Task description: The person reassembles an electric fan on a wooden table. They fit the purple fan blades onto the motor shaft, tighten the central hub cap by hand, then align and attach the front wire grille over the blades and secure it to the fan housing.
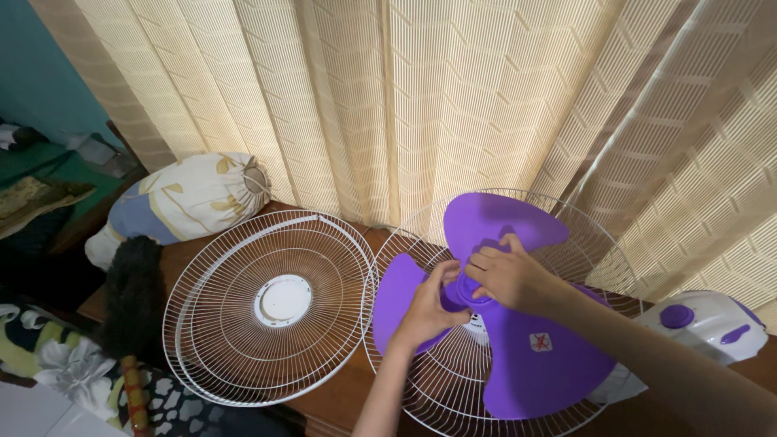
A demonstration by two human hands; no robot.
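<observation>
While the loose white front grille (271,306) lies at nine o'clock, left hand (429,303) and right hand (508,277) clamp the purple fan blade's hub (468,289).

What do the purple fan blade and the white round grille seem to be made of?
Purple fan blade: likely moulded plastic, smooth, with a soft sheen and even colour. Both hands, left and right, grip its hub. White grille: thin wire, probably coated metal, with a white centre disc that looks like plastic.
</observation>
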